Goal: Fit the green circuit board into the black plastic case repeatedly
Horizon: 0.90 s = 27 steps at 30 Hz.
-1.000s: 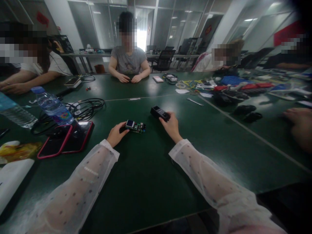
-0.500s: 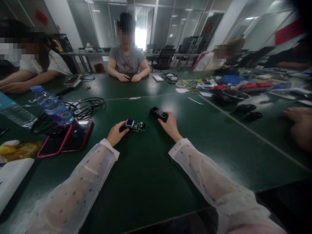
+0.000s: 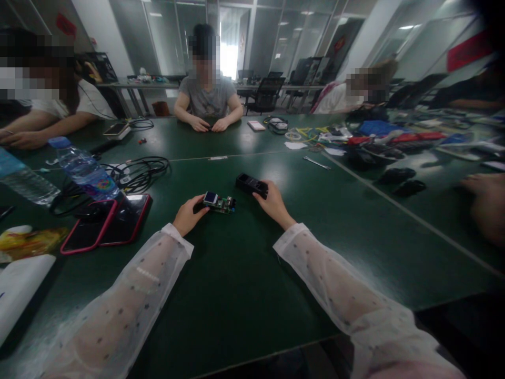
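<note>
Circuit board (image 3: 220,202) with a small screen, gripped at its screen end by fingers and thumb of the left hand (image 3: 189,216), just left of a black case (image 3: 251,185); the right hand (image 3: 275,203) grips the case's near end. Both lie above or upon the green table (image 3: 236,284); contact cannot be told.

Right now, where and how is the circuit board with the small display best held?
Probably by the edges at its display end, coming from the left. The circuit board lies roughly crosswise with its display at the left, and exposed components stand along the rest, so keep fingers off those. The left hand pinches that end, leaving the right end free.
</note>
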Each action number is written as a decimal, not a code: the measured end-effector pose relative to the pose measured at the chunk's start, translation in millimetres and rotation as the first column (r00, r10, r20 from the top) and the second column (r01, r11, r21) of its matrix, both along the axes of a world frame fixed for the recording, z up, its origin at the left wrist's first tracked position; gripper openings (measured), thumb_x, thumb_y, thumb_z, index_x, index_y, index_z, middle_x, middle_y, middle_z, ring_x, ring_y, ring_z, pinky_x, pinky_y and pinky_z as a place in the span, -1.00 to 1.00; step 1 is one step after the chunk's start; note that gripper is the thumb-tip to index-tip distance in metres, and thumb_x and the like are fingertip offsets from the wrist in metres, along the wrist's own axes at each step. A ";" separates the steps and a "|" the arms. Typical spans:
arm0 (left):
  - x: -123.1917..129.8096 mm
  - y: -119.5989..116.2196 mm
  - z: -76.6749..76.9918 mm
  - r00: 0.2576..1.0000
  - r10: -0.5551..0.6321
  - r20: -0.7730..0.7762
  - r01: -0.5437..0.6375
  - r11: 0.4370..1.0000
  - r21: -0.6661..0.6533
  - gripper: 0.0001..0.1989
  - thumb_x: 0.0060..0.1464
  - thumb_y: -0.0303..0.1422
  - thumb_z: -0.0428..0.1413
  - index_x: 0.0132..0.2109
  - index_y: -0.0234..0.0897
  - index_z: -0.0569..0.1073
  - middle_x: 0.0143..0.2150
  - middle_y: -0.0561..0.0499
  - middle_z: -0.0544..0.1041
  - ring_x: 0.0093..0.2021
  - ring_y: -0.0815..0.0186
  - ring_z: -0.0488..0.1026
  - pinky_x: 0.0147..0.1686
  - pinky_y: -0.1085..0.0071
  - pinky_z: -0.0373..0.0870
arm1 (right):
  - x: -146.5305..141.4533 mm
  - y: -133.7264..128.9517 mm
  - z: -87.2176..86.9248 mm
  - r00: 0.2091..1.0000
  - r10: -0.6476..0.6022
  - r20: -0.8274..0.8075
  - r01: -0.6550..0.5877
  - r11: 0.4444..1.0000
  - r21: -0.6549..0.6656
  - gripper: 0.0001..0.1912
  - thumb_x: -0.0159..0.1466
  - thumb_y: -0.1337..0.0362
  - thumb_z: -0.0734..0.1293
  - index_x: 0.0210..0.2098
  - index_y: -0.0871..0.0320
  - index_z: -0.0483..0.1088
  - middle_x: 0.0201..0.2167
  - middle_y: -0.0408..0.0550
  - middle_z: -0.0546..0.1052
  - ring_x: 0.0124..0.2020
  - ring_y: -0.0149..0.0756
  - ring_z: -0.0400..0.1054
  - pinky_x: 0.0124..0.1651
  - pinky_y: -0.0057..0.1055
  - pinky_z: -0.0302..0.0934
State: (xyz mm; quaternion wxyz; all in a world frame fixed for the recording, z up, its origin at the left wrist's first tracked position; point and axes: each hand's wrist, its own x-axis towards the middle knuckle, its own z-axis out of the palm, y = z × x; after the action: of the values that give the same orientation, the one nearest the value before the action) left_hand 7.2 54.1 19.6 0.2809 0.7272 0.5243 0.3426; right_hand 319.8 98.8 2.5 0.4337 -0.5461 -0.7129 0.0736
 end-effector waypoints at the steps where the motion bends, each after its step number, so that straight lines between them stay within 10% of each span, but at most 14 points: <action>1: 0.1 0.0 0.1 1.000 0.005 -0.003 -0.005 1.000 0.000 -0.55 0.14 -0.33 0.13 0.18 -0.20 0.36 0.13 -0.11 0.48 0.15 0.13 0.40 0.15 0.05 0.29 | -0.3 -0.2 0.2 1.000 0.000 -0.003 0.000 1.000 -0.001 -0.54 0.19 0.20 0.34 0.06 0.17 0.28 -0.02 0.17 0.45 -0.01 0.00 0.36 0.06 0.02 0.27; 27: 2.1 -1.8 2.7 0.999 0.020 -0.033 -0.019 1.000 0.017 -0.55 0.11 -0.31 0.16 0.15 -0.22 0.37 0.10 -0.13 0.50 0.13 0.09 0.42 0.12 0.03 0.32 | -3.8 -9.9 3.1 0.968 -0.217 0.123 0.214 0.976 0.042 -0.33 0.13 -0.11 0.38 0.04 0.23 0.25 -0.10 0.23 0.43 -0.07 0.10 0.35 -0.07 0.04 0.32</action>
State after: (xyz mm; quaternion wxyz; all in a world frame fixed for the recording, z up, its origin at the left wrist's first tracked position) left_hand 9.3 52.3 22.3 0.2628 0.7299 0.5332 0.3373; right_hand 316.0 88.9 5.6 0.4006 -0.6176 -0.6766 -0.0192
